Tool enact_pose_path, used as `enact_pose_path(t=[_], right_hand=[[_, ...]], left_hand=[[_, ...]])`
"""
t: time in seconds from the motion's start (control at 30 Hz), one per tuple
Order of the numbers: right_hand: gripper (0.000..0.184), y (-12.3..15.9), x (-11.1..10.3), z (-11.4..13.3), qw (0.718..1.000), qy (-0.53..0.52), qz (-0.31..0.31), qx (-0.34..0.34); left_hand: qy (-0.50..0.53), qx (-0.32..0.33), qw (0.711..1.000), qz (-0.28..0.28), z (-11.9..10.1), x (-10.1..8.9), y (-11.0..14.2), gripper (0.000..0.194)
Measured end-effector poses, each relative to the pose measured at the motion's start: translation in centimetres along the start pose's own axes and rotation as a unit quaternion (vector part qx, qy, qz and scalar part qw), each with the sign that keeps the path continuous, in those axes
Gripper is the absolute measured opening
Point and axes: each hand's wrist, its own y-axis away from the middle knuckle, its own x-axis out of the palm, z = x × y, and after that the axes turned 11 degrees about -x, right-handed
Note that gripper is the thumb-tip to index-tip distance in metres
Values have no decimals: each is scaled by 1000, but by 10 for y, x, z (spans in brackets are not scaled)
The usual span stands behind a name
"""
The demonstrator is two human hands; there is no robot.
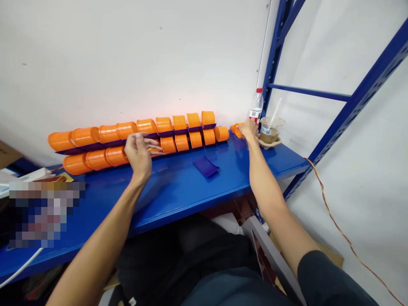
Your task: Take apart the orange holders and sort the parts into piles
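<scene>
Two stacked rows of short orange cylinders (pixel 168 145) run along the wall, with dark purple strips (pixel 89 146) between the rows. My left hand (pixel 139 155) is in front of the lower row, its fingers spread and nothing visibly held. Over at the right end, my right hand (pixel 249 128) has its fingers closed at an orange plastic part (pixel 236 130); the hand partly hides that part. A loose curved purple piece (pixel 206 166) lies on the blue shelf (pixel 172 189) between my two hands.
Behind my right hand stands a bottle with a red cap (pixel 257 104). A lidded drink cup with a straw (pixel 270 129) sits in a cardboard holder (pixel 270 143) beside it. Blue rack posts (pixel 357 91) rise at the right. A blurred-out object (pixel 44 212) lies at the left.
</scene>
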Motion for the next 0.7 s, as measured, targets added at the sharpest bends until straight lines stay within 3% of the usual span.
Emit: enact_pose_path(t=[0.43, 0.7], right_hand=[[41, -14, 21, -15, 999, -48, 1, 17], [45, -7, 11, -10, 999, -32, -23, 14]], left_hand=[[-18, -9, 1000, -6, 4, 0, -3, 17], [-15, 0, 1000, -4, 4, -2, -3, 19]])
